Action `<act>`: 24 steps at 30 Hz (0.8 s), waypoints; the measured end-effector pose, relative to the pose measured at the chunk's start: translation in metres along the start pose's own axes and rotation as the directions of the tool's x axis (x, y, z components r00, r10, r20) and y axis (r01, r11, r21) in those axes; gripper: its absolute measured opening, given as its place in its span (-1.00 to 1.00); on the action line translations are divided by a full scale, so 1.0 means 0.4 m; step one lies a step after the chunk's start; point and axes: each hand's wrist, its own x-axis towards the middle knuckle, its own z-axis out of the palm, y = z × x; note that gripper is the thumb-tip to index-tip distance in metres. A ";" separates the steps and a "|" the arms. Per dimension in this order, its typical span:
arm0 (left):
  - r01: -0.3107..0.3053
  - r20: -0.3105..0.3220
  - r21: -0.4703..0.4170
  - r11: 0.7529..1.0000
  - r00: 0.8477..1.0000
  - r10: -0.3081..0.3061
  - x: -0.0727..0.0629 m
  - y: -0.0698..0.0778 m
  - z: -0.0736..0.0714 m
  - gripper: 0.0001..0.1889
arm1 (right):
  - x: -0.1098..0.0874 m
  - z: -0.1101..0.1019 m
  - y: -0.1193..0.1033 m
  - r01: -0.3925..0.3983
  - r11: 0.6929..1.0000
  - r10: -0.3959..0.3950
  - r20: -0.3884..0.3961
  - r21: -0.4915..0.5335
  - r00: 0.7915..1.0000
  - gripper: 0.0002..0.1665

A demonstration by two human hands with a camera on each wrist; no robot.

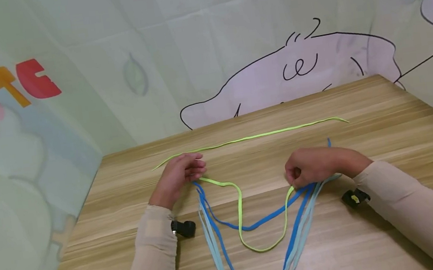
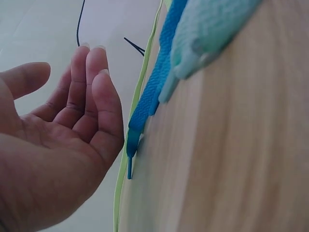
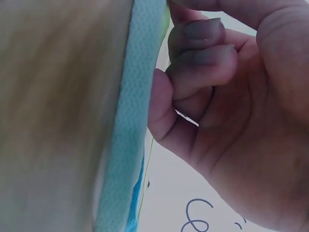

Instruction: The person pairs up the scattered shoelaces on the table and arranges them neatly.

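A yellow-green shoelace (image 1: pixel 240 205) hangs in a loop shape across the table between the two hands. My right hand (image 1: pixel 314 165) pinches its right end between thumb and fingertips; in the right wrist view the other fingers (image 3: pixel 203 67) are curled and the pinch is cut off at the top edge. By the lace's left end is my left hand (image 1: pixel 182 171), its palm (image 2: pixel 72 125) facing up with loosely bent fingers and nothing in them. Blue shoelaces (image 1: pixel 253 227) and light-blue shoelaces (image 1: pixel 217 253) lie in U-shapes beneath, their tipped ends near the left hand.
A second yellow-green shoelace (image 1: pixel 265 134) stretches nearly straight along the back of the wooden table (image 1: pixel 404 128). Behind the table hangs a printed cloth (image 1: pixel 208 40). Small black wrist cameras (image 1: pixel 188 228) sit at both sleeves.
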 end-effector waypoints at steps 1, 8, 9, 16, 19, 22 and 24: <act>0.000 -0.003 -0.003 1.000 1.000 0.000 0.000 0.000 -0.001 -0.55 | 0.000 0.000 0.000 0.004 1.000 -0.004 0.001 -0.004 1.000 -0.76; 0.003 0.002 -0.010 1.000 1.000 -0.003 0.001 -0.002 -0.006 -0.54 | -0.002 0.001 0.009 -0.003 0.999 0.004 -0.020 0.040 1.000 -0.78; 0.003 0.004 -0.011 1.000 1.000 -0.003 0.002 -0.002 -0.007 -0.54 | -0.002 0.000 0.011 -0.002 0.999 0.004 -0.027 0.048 1.000 -0.79; 0.005 0.011 -0.001 1.000 1.000 -0.005 0.000 -0.002 -0.009 -0.54 | -0.002 -0.003 0.024 0.026 0.996 -0.021 -0.064 0.081 0.998 -0.83; 0.004 0.009 -0.004 1.000 1.000 -0.004 -0.001 -0.001 -0.008 -0.54 | -0.002 -0.004 0.027 0.024 0.994 -0.016 -0.072 0.104 0.997 -0.84; 0.004 0.008 -0.008 1.000 1.000 -0.004 -0.001 0.000 -0.007 -0.54 | -0.003 -0.006 0.028 0.030 0.991 -0.020 -0.076 0.129 0.997 -0.85; 0.003 0.010 -0.007 1.000 1.000 -0.003 -0.001 0.000 -0.008 -0.54 | -0.003 -0.008 0.029 0.038 0.987 -0.026 -0.079 0.154 0.997 -0.85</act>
